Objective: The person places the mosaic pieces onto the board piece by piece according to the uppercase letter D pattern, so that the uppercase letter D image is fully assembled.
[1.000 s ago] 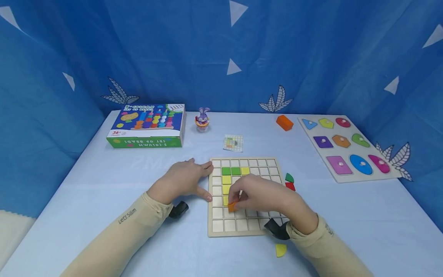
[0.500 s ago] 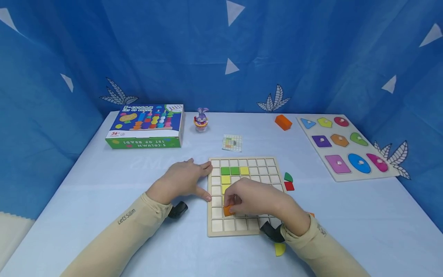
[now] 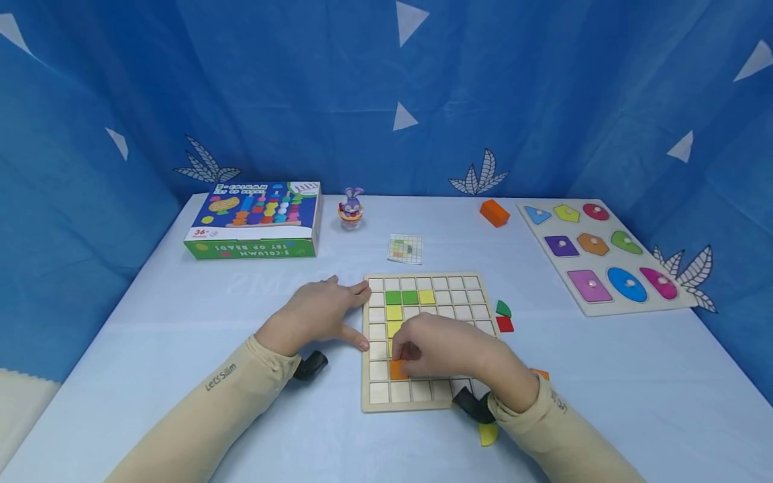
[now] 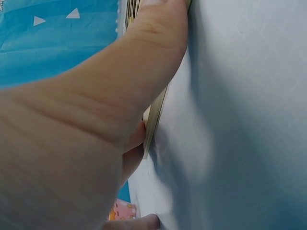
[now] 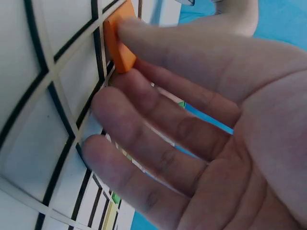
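Observation:
A wooden grid board (image 3: 423, 406) lies flat on the table. Its cells hold green tiles (image 3: 401, 297) and yellow tiles (image 3: 394, 313). My right hand (image 3: 443, 345) is over the board, thumb and fingertips pinching an orange square tile (image 3: 398, 370) at a cell just below the yellow column. In the right wrist view the thumb lies across the orange tile (image 5: 122, 43), which looks slightly tilted against the grid, while the other fingers extend beside it. My left hand (image 3: 320, 312) rests at the board's left edge, thumb and fingers spread and touching the rim.
Right of the board lie a green piece (image 3: 504, 308), a red piece (image 3: 504, 325) and a partly hidden orange piece (image 3: 541, 373). A yellow piece (image 3: 488, 435) is near the right cuff. Behind stand a pattern card (image 3: 405, 249), bunny figurine (image 3: 351, 209), toy box (image 3: 253, 225), orange block (image 3: 494, 213) and shape puzzle (image 3: 604, 261).
My right hand has moved slightly left and down with the orange tile, which now looks flatter at the cell. An orange piece shows beside the right sleeve. The left hand stays in place.

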`<state>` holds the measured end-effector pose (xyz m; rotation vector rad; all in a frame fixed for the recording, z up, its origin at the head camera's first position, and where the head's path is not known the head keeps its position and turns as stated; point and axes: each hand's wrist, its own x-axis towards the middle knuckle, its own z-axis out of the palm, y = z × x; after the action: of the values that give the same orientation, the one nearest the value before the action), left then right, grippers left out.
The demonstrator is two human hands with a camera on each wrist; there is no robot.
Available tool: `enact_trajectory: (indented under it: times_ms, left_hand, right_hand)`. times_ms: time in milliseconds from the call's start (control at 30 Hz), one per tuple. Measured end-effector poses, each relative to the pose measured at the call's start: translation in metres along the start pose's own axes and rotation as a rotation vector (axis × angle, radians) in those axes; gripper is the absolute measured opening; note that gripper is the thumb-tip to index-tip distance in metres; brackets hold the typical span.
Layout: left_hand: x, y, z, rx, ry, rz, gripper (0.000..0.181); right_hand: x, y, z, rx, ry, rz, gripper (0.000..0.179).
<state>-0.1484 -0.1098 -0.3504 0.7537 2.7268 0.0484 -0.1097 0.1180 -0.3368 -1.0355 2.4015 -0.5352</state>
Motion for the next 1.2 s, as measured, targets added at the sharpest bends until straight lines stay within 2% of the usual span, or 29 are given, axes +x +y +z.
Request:
enact_trajectory:
  times_ms: [200,767,1200]
  left_hand:
    - [0.0003,-0.0005,0.0003,0.003,0.001,0.000,0.108]
    - [0.0000,0.0001,0.0003,-0.001,-0.001,-0.011,0.109]
    - [0.0004,-0.0005,0.0014,0.010,0.008,-0.001,0.108]
  right_hand:
    - [0.0012,-0.0009,0.0008,-0.028,-0.007,-0.001,0.017]
    - [-0.0004,-0.0056,0.0018,-0.087,-0.004,0.031,0.015]
    - [-0.0007,-0.0079,0.0007,-0.071,-0.014,0.042,0.016]
